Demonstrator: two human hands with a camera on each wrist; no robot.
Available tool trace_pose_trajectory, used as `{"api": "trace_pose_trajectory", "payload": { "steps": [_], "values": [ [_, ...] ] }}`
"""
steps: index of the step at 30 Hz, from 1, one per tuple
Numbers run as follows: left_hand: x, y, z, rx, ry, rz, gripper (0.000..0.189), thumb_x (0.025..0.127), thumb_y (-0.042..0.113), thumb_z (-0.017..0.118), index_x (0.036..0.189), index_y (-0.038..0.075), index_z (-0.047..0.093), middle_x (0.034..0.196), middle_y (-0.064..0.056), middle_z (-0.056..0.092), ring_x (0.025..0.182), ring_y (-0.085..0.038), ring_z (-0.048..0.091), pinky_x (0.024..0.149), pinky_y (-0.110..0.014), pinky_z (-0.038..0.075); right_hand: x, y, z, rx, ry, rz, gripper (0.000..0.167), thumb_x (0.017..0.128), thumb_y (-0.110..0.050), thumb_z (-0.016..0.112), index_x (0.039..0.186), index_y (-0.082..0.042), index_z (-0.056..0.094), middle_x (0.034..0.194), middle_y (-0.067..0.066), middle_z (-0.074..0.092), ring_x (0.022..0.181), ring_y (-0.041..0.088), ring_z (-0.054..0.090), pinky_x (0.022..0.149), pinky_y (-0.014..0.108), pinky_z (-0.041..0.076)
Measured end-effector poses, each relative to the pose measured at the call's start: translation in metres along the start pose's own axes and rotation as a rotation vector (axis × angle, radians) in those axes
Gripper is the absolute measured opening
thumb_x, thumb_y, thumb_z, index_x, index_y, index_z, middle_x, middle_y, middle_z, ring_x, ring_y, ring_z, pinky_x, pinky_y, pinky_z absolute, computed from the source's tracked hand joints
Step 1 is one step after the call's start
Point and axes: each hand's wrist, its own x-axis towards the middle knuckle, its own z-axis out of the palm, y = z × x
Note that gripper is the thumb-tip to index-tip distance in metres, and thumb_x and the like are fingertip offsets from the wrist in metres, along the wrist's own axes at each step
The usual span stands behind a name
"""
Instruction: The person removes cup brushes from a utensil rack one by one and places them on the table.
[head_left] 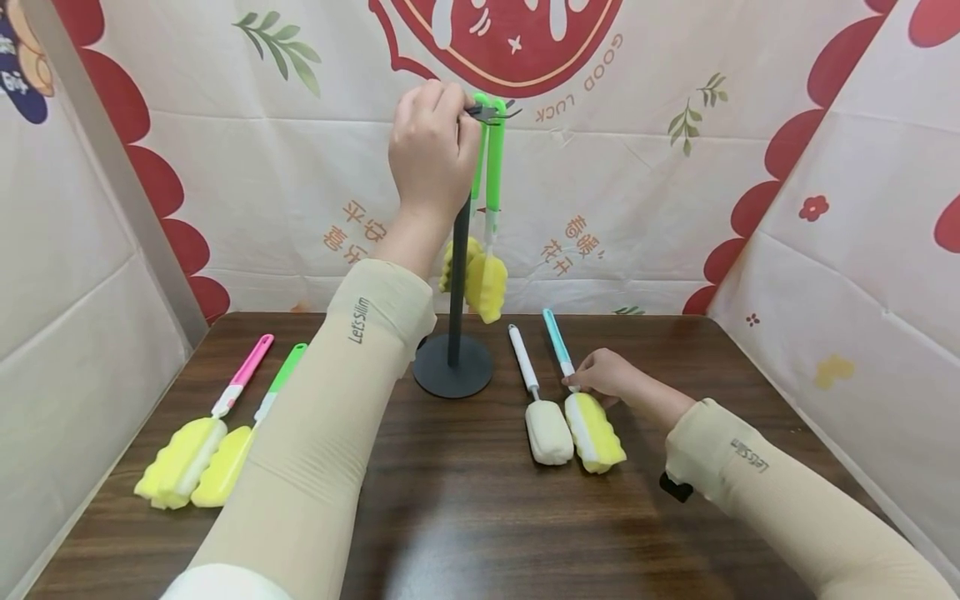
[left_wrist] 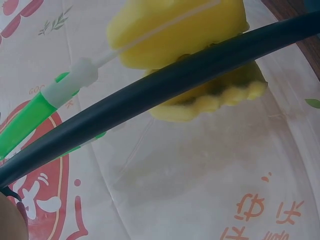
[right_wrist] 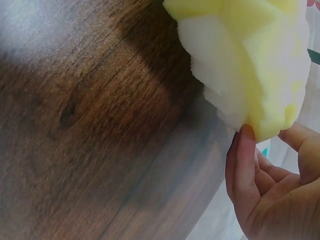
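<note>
My left hand [head_left: 435,150] grips the top of a black stand [head_left: 459,275], just beside its hooks. Two green-handled sponge brushes [head_left: 493,167] hang from those hooks, their yellow sponge heads [left_wrist: 180,35] lying behind the pole in the left wrist view. Down on the table, my right hand [head_left: 606,375] pinches a blue-handled sponge brush [head_left: 596,433] at the neck, where the handle meets the yellow and white sponge. The right wrist view shows thumb and fingers at the base of that sponge. A white sponge brush [head_left: 549,433] lies just left of it.
On the left of the brown table [head_left: 450,517] lie a pink-handled sponge brush [head_left: 180,462] and a green-handled one [head_left: 283,371], the latter partly covered by my left forearm. A printed cloth [head_left: 637,208] encloses the back and sides. The stand's round base [head_left: 453,382] sits mid-table.
</note>
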Motion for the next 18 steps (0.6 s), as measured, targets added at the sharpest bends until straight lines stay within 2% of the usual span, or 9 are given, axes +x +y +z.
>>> {"api": "trace_pose_trajectory", "payload": {
  "steps": [13, 18],
  "values": [
    [-0.001, 0.0, 0.001, -0.009, -0.005, -0.01, 0.026, 0.097, 0.018, 0.042, 0.096, 0.005, 0.064, 0.1, -0.007, 0.062, 0.11, -0.022, 0.052, 0.092, -0.022, 0.042, 0.007, 0.0, 0.003, -0.044, -0.045, 0.001, 0.028, 0.089, -0.029, 0.071, 0.089, 0.0, 0.071, 0.085, 0.009, 0.061, 0.07, 0.019, 0.061, 0.062, 0.036, 0.057],
    [-0.001, 0.0, 0.001, -0.005, -0.011, -0.015, 0.026, 0.097, 0.019, 0.042, 0.096, 0.005, 0.064, 0.1, -0.006, 0.062, 0.111, -0.021, 0.052, 0.093, -0.021, 0.041, 0.011, -0.001, 0.004, -0.07, -0.05, 0.002, 0.029, 0.089, -0.029, 0.07, 0.088, -0.001, 0.071, 0.08, 0.007, 0.06, 0.065, 0.016, 0.059, 0.061, 0.035, 0.056]
  ]
}}
